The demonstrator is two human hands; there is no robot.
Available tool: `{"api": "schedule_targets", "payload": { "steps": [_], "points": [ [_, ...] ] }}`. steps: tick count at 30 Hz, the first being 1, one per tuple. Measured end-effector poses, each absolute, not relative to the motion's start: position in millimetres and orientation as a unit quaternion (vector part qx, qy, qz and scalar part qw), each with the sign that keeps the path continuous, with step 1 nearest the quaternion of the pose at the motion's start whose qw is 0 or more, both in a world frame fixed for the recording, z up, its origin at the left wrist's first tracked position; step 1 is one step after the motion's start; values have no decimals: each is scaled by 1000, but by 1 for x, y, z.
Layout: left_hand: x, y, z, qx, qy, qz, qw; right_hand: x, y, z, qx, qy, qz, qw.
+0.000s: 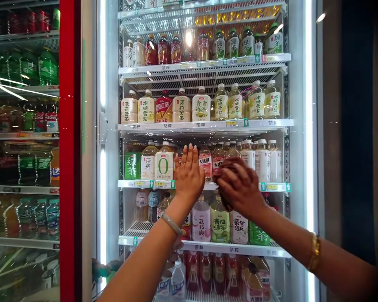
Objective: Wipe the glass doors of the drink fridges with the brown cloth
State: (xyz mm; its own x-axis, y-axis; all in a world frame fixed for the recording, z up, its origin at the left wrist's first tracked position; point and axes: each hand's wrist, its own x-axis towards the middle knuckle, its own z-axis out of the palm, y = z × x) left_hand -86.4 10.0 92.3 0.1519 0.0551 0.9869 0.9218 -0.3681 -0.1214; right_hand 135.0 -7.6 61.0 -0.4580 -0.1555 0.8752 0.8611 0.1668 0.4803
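My left hand (pixel 189 174) is stretched flat with its fingers up and holds nothing. It appears to rest on the glass in front of the drinks shelves. To its right, my right hand (pixel 239 186) is wrapped round a crumpled dark red-brown cloth (pixel 222 174), pressed toward the same surface; this hand is slightly blurred. Behind both hands stand bottled drinks, among them a white-labelled bottle (pixel 164 163) with a green 0 and a red-labelled bottle (pixel 205 161). The hands and cloth hide part of that shelf.
Lit shelves with rows of bottled tea fill the cooler, including a shelf edge (pixel 204 123) above my hands and another (pixel 204 247) below. A red door frame (pixel 70 151) stands at left, beside a second cooler with green bottles (pixel 47 67). Light reflections show on the glass.
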Motion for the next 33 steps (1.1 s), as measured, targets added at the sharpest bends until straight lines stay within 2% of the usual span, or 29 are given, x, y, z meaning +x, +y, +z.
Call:
{"api": "schedule_targets", "payload": {
  "steps": [2,5,8,10,14,17,19,23,27,30,33],
  "points": [
    [-103,11,90,-634,-381,-515,433,111,-5,61,-215,-665,-595,397],
    [-112,14,87,-631,-374,-505,455,86,4,94,-150,-679,-612,377],
    [-111,13,85,-628,-385,-499,457,84,12,130,-171,-668,-602,403],
    [-112,10,86,-632,-394,-490,453,92,14,135,-220,-644,-585,442],
    [-133,1,93,-670,-380,-447,454,97,7,95,-290,-597,-567,488],
    [-157,1,95,-664,-380,-455,456,80,2,62,-277,-618,-577,457],
    [-168,5,94,-648,-389,-471,455,61,4,61,-232,-644,-590,428],
    [-175,12,88,-638,-395,-484,450,31,15,116,-180,-659,-604,411],
    [-177,13,85,-615,-409,-508,443,32,20,163,-239,-631,-572,467],
    [-178,13,85,-621,-408,-494,452,37,13,139,-275,-604,-555,502],
    [-177,13,84,-625,-406,-487,456,30,5,95,-237,-631,-579,459]
  ]
}}
